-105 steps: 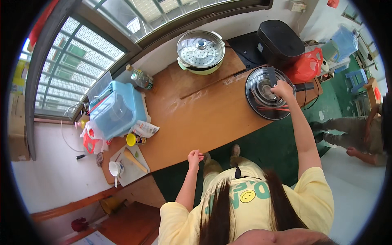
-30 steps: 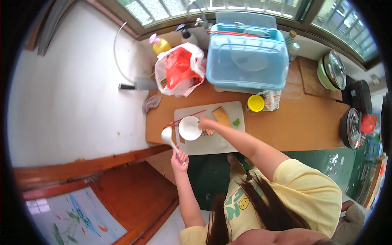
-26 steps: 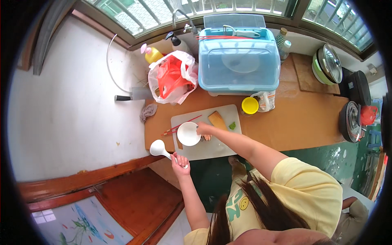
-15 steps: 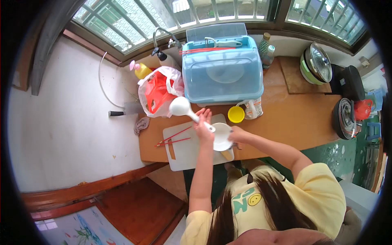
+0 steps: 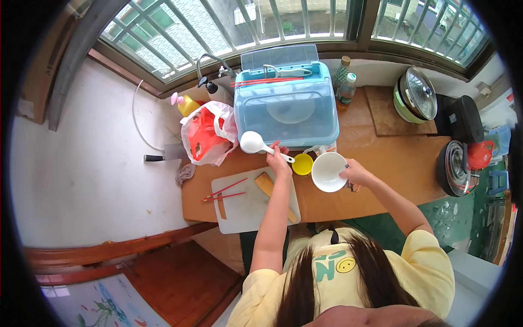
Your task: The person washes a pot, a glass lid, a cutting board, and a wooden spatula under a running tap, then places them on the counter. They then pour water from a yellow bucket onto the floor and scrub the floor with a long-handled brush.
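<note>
My left hand (image 5: 280, 163) is closed round the handle of a white ladle (image 5: 251, 142), whose cup points left in front of the blue lidded dish box (image 5: 286, 122). In my right hand (image 5: 357, 173) is a white bowl (image 5: 328, 173), gripped by its right rim and tilted so its inside shows; no contents can be made out. Between the two hands stands a round yellow container (image 5: 303, 164). Under my left forearm lies a white cutting board (image 5: 239, 215), with red chopsticks (image 5: 224, 197) and a flat wooden utensil (image 5: 277, 195) on it.
Left of the box are a plastic bag (image 5: 207, 136), a yellow pump bottle (image 5: 187, 106) and a knife (image 5: 154, 158). Two bottles (image 5: 345, 90) stand right of it. Farther right are stacked pans with a glass lid (image 5: 421, 94) and a black lidded pot (image 5: 453, 169).
The white bowl has moved right with my right hand, away from the cutting board, uncovering the wooden utensil. My left hand and the ladle have shifted slightly right. The view has shifted a little.
</note>
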`<control>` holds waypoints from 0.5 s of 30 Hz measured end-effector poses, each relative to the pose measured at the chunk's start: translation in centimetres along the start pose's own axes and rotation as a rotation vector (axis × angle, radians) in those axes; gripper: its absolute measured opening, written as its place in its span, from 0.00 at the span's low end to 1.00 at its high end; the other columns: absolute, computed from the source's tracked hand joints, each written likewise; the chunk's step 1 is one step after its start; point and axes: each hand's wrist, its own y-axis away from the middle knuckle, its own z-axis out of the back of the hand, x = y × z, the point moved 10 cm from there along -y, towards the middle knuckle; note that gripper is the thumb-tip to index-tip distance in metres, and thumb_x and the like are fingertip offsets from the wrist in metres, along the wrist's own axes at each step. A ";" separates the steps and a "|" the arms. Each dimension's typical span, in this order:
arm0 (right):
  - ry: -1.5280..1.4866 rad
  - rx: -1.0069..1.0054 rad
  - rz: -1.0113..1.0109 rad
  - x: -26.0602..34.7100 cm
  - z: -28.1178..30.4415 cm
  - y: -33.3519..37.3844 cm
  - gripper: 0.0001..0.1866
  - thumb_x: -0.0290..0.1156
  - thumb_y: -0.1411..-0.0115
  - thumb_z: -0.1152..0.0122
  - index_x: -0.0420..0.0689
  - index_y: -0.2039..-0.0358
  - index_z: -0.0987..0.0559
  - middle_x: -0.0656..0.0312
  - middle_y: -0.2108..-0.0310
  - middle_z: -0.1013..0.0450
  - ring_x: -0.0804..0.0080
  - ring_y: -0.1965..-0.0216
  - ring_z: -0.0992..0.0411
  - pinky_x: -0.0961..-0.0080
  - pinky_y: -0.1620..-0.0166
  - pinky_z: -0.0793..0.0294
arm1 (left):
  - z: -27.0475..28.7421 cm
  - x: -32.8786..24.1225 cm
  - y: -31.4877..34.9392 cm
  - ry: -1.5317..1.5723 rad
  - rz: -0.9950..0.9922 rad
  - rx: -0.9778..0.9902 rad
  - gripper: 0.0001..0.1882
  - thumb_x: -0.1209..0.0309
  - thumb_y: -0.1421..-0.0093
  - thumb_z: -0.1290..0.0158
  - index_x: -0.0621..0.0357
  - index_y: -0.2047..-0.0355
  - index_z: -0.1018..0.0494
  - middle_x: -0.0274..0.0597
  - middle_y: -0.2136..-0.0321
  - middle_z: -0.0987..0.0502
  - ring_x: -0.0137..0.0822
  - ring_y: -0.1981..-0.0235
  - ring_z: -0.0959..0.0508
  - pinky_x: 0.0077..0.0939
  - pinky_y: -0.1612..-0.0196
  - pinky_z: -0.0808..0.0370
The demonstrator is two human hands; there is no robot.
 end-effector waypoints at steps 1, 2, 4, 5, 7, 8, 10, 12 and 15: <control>0.027 0.005 0.008 0.0 -0.2 -0.4 0.20 0.24 0.59 0.47 0.37 0.60 0.29 0.56 0.69 0.27 0.68 0.67 0.28 0.74 0.61 0.31 | -0.4 -0.1 0.1 0.066 0.024 0.023 0.08 0.71 0.40 0.60 0.61 0.65 0.33 0.38 0.75 0.31 0.30 0.76 0.30 0.22 0.72 0.28; 0.053 0.010 0.017 0.1 -0.4 -0.9 0.20 0.24 0.59 0.47 0.37 0.61 0.29 0.55 0.69 0.27 0.67 0.67 0.28 0.74 0.61 0.31 | -0.3 -0.3 0.1 0.116 0.041 0.020 0.08 0.72 0.40 0.61 0.62 0.65 0.33 0.40 0.77 0.31 0.32 0.76 0.29 0.25 0.71 0.27; 0.135 -0.020 0.011 -0.6 -0.1 -1.7 0.19 0.25 0.59 0.47 0.37 0.62 0.28 0.54 0.69 0.27 0.66 0.66 0.28 0.73 0.60 0.32 | -0.9 -1.6 1.2 0.106 0.039 0.034 0.08 0.73 0.40 0.61 0.62 0.66 0.32 0.39 0.77 0.31 0.31 0.77 0.28 0.24 0.72 0.27; 0.176 -0.033 0.006 -0.7 -0.2 -2.0 0.19 0.25 0.59 0.47 0.37 0.62 0.28 0.54 0.69 0.27 0.66 0.65 0.29 0.73 0.60 0.32 | -1.1 -2.7 1.9 0.100 0.039 0.039 0.08 0.73 0.40 0.61 0.62 0.66 0.32 0.39 0.77 0.31 0.31 0.77 0.28 0.24 0.72 0.27; 0.154 -0.037 0.006 -0.1 -1.4 -2.5 0.18 0.25 0.59 0.47 0.37 0.63 0.28 0.53 0.68 0.27 0.66 0.65 0.29 0.73 0.60 0.32 | -1.9 -6.2 3.0 0.001 -0.007 0.147 0.09 0.73 0.40 0.61 0.63 0.65 0.32 0.40 0.78 0.30 0.31 0.77 0.27 0.23 0.72 0.27; 0.148 -0.044 0.010 0.5 -1.7 -2.9 0.18 0.25 0.58 0.47 0.37 0.63 0.27 0.53 0.68 0.27 0.67 0.64 0.29 0.73 0.60 0.32 | -2.7 -8.3 3.7 -0.040 -0.021 0.209 0.09 0.73 0.40 0.62 0.63 0.65 0.32 0.40 0.78 0.29 0.31 0.77 0.27 0.23 0.72 0.27; 0.082 -0.041 0.106 2.7 -2.5 -4.2 0.18 0.25 0.58 0.47 0.37 0.63 0.27 0.54 0.68 0.28 0.68 0.64 0.30 0.73 0.60 0.32 | -4.2 -11.6 4.1 -0.122 -0.032 0.324 0.09 0.74 0.40 0.62 0.64 0.65 0.33 0.44 0.78 0.27 0.35 0.76 0.25 0.25 0.70 0.27; 0.004 -0.024 0.191 6.0 -3.2 -5.4 0.18 0.23 0.58 0.48 0.37 0.62 0.27 0.56 0.69 0.28 0.71 0.65 0.31 0.75 0.60 0.33 | -6.1 -14.3 4.3 -0.166 0.067 0.450 0.10 0.73 0.40 0.62 0.64 0.64 0.33 0.46 0.77 0.26 0.36 0.75 0.25 0.26 0.69 0.27; -0.125 0.010 0.207 9.1 -3.5 -9.9 0.18 0.21 0.58 0.48 0.37 0.62 0.28 0.59 0.69 0.28 0.75 0.66 0.33 0.77 0.60 0.33 | -7.5 -16.6 3.5 -0.209 0.206 0.623 0.12 0.72 0.40 0.61 0.65 0.61 0.34 0.51 0.73 0.26 0.39 0.72 0.24 0.27 0.67 0.26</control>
